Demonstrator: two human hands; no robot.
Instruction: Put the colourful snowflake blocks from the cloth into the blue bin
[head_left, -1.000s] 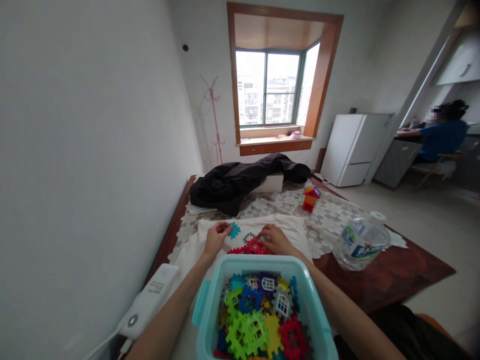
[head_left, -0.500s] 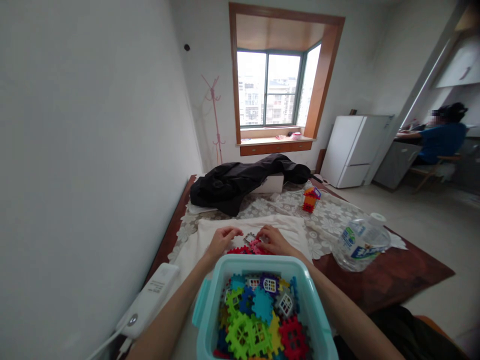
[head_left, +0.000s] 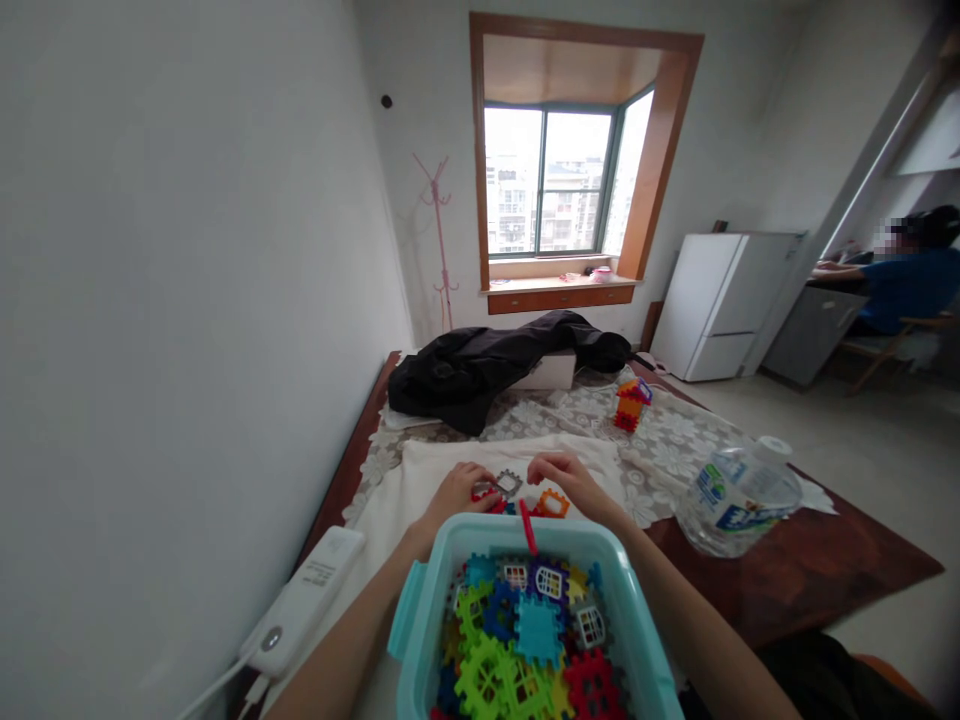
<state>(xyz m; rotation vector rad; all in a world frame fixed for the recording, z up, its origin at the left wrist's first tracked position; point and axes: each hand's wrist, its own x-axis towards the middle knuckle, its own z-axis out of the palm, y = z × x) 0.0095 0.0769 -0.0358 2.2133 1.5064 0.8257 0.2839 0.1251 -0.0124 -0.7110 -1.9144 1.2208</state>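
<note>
Red plastic piece [head_left: 528, 526] tilts over a teal tub [head_left: 472, 524], bottom centre, seemingly mid-toss, while the left hand [head_left: 466, 488] touches red pieces [head_left: 487, 499], grip unclear, and the right hand [head_left: 561, 477], fingers loosely parted, hovers near an orange piece [head_left: 553, 513] likely calling for a pinch.

The person's left hand [head_left: 465, 490] and right hand [head_left: 566, 480] are both bare, with slim fingers that taper toward the tips; the nails are too small to make out. Behind them, the left forearm [head_left: 352, 620] and right forearm [head_left: 675, 590] are bare too, smooth and slender, narrow at the wrists and broader toward the near edge. At the near right lies some dark, nearly black cloth [head_left: 810, 665] with a greenish cast and soft folds; whether the person wears it cannot be told.
</note>
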